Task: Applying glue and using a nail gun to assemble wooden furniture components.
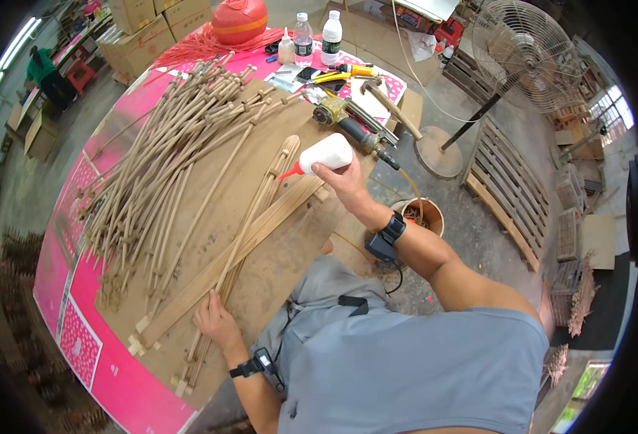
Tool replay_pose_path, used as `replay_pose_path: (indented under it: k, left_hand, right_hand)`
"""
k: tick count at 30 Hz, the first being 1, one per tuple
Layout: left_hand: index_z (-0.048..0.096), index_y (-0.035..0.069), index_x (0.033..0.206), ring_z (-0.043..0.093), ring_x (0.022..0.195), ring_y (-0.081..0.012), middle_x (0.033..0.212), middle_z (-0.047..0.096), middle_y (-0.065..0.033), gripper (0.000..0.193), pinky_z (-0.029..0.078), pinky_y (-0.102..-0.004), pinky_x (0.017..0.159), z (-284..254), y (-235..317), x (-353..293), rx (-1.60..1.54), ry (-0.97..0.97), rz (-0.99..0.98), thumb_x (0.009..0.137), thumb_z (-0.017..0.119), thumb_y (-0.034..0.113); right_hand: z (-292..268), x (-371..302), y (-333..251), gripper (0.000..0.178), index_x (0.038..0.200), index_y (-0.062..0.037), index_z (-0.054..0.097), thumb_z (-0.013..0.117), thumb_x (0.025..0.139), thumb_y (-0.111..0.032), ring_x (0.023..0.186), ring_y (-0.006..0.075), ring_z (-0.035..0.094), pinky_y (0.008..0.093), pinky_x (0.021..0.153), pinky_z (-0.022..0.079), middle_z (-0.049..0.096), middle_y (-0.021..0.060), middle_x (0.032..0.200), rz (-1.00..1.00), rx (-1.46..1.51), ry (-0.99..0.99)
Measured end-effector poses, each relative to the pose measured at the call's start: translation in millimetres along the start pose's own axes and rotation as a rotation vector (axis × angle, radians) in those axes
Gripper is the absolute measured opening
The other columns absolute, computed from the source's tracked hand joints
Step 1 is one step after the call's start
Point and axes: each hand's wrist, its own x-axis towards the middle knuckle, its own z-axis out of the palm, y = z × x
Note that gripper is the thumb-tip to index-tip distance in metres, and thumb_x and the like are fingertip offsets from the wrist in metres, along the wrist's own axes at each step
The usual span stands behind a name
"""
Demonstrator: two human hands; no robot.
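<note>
In my right hand [348, 185] is a white squeeze bottle [328, 153], tipped so its red nozzle points left, over a bundle of long thin wooden sticks [267, 189]. My left hand [218, 322] is closed on the near part of a thin wooden stick [238, 242] on the table, its fingertips partly hidden. Beneath and beside these sticks, a long flat wooden strip [181, 318] runs diagonally across the brown board [290, 249]. Left of them lies a large heap of wooden rods [178, 155], many with knobbed ends.
A pneumatic tool [355, 130] with a hose, a hammer [391, 108], pliers and plastic bottles [331, 36] crowd the table's far side. A bucket [429, 217] stands by my right forearm. Beyond are a fan [525, 61] and a wooden pallet [507, 189]. Someone in green [40, 72] stands far left.
</note>
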Motion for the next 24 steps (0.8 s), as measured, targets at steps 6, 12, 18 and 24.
replay_pose_path:
  k: [6,12,18,24]
  left_hand:
    - [0.077,0.011,0.115,0.061,0.088,-0.0314,0.098,0.069,-0.0076,0.023,0.048,-0.0452,0.079,-2,2,2,0.001,0.011,0.008,0.093,0.072,0.009]
    - [0.077,0.011,0.115,0.061,0.088,-0.0301,0.097,0.069,-0.0070,0.023,0.048,-0.0446,0.079,-2,2,3,0.002,0.025,0.014,0.092,0.073,0.010]
    - [0.076,0.007,0.117,0.062,0.096,-0.0309,0.104,0.071,-0.0082,0.025,0.048,-0.0442,0.087,-4,2,0,-0.003,-0.016,-0.033,0.093,0.071,0.008]
    - [0.076,0.012,0.116,0.061,0.088,-0.0297,0.098,0.069,-0.0067,0.023,0.048,-0.0445,0.079,-4,4,2,0.022,0.033,-0.002,0.093,0.072,0.010]
  right_hand:
    - [-6,6,3,0.061,0.129,-0.0019,0.056,0.090,0.080,-0.016,0.110,0.0158,0.067,0.0329,0.095,0.054,0.069,0.0070,0.117,-0.099,-0.319,-0.065]
    - [-3,2,1,0.058,0.124,-0.0031,0.060,0.090,0.079,-0.023,0.107,0.0171,0.069,0.0344,0.093,0.055,0.072,0.0081,0.112,-0.160,-0.473,-0.084]
    - [-3,3,4,0.054,0.123,-0.0044,0.060,0.089,0.081,-0.020,0.106,0.0169,0.069,0.0337,0.092,0.055,0.072,0.0074,0.113,-0.148,-0.470,-0.105]
    - [-4,6,9,0.053,0.124,-0.0043,0.060,0.089,0.083,-0.019,0.106,0.0164,0.068,0.0331,0.092,0.055,0.071,0.0068,0.114,-0.131,-0.492,-0.124]
